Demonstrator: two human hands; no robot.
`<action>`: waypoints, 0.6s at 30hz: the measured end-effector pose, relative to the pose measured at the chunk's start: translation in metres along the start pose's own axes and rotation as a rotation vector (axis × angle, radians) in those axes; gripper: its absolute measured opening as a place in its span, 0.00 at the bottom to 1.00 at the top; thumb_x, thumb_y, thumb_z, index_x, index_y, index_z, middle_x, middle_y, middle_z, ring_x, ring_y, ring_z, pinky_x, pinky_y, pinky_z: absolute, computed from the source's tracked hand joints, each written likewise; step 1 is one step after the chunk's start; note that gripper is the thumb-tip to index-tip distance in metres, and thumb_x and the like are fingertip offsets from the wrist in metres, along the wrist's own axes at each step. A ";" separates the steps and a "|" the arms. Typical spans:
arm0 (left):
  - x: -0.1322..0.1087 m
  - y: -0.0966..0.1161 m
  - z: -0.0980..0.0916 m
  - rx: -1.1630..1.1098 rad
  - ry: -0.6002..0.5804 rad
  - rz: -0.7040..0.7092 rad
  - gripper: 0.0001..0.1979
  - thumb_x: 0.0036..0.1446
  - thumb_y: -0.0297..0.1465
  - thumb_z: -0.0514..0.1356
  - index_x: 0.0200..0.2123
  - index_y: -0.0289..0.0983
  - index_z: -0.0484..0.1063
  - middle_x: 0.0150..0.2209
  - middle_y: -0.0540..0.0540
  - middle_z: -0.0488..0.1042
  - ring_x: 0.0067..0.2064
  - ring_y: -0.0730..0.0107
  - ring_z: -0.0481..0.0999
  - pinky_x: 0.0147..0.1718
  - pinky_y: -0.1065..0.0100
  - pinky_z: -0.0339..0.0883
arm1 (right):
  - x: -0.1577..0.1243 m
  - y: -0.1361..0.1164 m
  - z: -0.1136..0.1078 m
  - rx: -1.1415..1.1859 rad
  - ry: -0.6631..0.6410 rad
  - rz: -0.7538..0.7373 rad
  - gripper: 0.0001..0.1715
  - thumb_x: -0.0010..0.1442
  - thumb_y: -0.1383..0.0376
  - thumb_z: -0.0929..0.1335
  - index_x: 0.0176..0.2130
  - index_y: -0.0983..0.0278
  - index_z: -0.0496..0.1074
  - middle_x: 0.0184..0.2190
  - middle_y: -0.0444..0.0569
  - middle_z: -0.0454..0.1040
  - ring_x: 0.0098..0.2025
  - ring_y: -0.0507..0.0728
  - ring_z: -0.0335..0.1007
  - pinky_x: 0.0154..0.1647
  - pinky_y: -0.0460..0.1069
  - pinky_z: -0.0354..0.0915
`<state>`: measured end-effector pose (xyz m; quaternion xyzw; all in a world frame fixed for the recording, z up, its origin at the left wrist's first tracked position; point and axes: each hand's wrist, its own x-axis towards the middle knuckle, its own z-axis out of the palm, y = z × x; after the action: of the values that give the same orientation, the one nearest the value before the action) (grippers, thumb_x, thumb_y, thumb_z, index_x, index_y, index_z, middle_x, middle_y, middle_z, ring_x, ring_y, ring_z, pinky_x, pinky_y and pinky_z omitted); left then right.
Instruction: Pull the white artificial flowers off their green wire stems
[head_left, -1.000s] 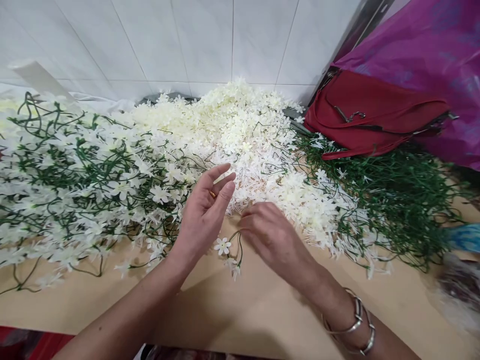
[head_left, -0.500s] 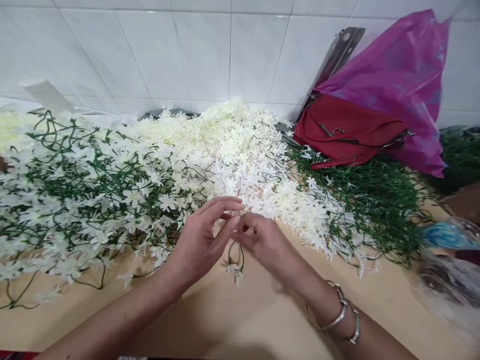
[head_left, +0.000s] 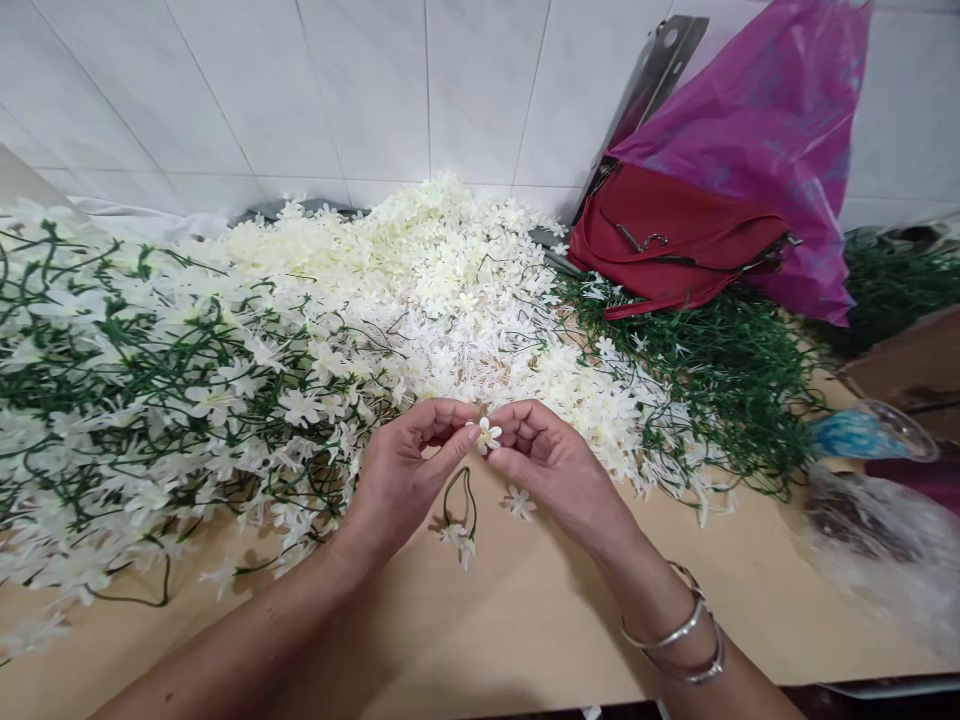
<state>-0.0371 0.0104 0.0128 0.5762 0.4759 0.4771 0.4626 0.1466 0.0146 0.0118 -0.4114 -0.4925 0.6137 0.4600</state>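
A small white artificial flower (head_left: pixel 486 435) faces me between my fingertips at the middle of the view. My left hand (head_left: pixel 412 470) pinches it from the left with thumb and forefinger. From the right, my right hand (head_left: pixel 551 465) is closed on the same flower, its fingers curled. Just below, a looped green stem (head_left: pixel 471 490) with small white blossoms at its lower end lies on the tan tabletop (head_left: pixel 480 640). One loose white flower (head_left: pixel 519 503) rests beside it, under my right hand.
White flowers on green stems (head_left: pixel 187 390) spread across the left. Loose cream blossoms (head_left: pixel 442 240) are heaped against the tiled wall (head_left: pixel 360 90). Green stems (head_left: pixel 720 380) lie to the right, beneath a red bag (head_left: pixel 675 240) and a purple plastic bag (head_left: pixel 787 130). A clear plastic bag (head_left: pixel 892 550) lies far right.
Both hands have turned and drawn slightly apart, bringing the flower between them into sight. The loose flower on the table now shows. The camera view has shifted a little.
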 end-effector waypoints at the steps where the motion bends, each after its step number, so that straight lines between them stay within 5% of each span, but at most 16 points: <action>1: -0.001 -0.002 0.000 0.008 -0.008 -0.008 0.08 0.64 0.35 0.66 0.44 0.38 0.80 0.41 0.45 0.84 0.41 0.66 0.83 0.45 0.66 0.76 | 0.000 0.003 0.000 -0.048 0.026 -0.013 0.20 0.54 0.53 0.80 0.40 0.60 0.77 0.31 0.41 0.72 0.33 0.52 0.67 0.36 0.48 0.63; 11: -0.004 -0.003 0.003 0.286 -0.054 0.056 0.05 0.66 0.34 0.63 0.39 0.41 0.80 0.35 0.50 0.83 0.36 0.70 0.81 0.37 0.70 0.72 | -0.006 0.014 0.004 -0.429 0.159 -0.158 0.11 0.68 0.58 0.69 0.35 0.61 0.72 0.29 0.42 0.71 0.30 0.52 0.64 0.33 0.48 0.61; 18: -0.006 -0.006 0.002 0.297 -0.117 0.001 0.11 0.70 0.39 0.59 0.38 0.40 0.75 0.31 0.51 0.78 0.33 0.71 0.78 0.34 0.70 0.68 | -0.009 0.006 0.009 -0.574 0.098 -0.197 0.19 0.72 0.58 0.64 0.28 0.60 0.62 0.23 0.38 0.58 0.26 0.50 0.53 0.28 0.48 0.53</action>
<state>-0.0358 0.0047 0.0061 0.6652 0.5134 0.3672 0.3989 0.1397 0.0033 0.0081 -0.5040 -0.6605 0.3813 0.4053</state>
